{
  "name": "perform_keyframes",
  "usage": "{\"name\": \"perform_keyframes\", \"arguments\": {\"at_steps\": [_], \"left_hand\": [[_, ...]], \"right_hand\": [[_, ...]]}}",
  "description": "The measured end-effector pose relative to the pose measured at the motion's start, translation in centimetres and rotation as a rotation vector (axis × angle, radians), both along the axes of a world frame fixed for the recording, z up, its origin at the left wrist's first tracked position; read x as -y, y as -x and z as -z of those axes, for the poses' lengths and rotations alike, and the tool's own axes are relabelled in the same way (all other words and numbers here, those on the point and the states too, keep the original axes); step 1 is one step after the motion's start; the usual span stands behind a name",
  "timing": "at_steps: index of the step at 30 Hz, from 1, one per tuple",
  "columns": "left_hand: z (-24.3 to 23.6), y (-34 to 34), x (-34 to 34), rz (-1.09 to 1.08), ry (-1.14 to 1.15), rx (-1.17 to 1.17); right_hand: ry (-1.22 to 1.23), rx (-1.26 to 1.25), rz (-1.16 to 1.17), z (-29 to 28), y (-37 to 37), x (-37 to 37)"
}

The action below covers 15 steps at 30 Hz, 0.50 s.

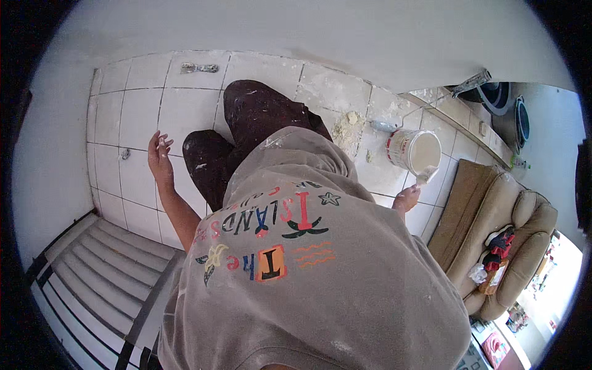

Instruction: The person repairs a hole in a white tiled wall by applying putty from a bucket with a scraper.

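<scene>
My right hand point(406, 198) grips a short, broad-ended tool point(427, 175) coated in white; whether it is a paintbrush or a putty knife I cannot tell. The tool's flat end is at the near rim of a white bucket point(401, 148), which has pale material inside. Out to the left, my left hand point(160, 159) hangs over the tiles, fingers apart and holding nothing, with white smears on the fingertips. A paint roller point(383, 126) is just beyond the bucket, its long wire frame running to a speckled handle point(473, 81).
Pale crumbs point(348, 129) are scattered on the tiled floor point(139, 114) left of the bucket. A flat, stained tool point(199, 68) lies by the far wall. Slatted dark metal furniture point(111, 265) stands near left; a brown sofa point(524, 246) is at right. Dark tubs point(522, 126) sit beyond a ledge point(472, 126).
</scene>
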<state>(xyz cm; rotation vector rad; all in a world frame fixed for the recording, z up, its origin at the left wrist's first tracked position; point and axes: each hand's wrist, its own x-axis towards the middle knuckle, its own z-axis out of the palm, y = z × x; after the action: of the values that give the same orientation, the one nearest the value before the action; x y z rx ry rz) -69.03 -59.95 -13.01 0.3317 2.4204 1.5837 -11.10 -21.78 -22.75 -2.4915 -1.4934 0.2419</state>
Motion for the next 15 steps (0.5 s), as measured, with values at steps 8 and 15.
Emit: {"name": "perform_keyframes", "arguments": {"at_steps": [8,15], "left_hand": [[0.4,0.1,1.0,0.036,0.007,-0.049],[-0.3,-0.6,-0.1,0.002,0.02,-0.013]], "right_hand": [[0.014,-0.007,-0.032,-0.3,-0.1,0.7],[-0.056,0.144,0.029,-2.5,2.5,2.1]]}}
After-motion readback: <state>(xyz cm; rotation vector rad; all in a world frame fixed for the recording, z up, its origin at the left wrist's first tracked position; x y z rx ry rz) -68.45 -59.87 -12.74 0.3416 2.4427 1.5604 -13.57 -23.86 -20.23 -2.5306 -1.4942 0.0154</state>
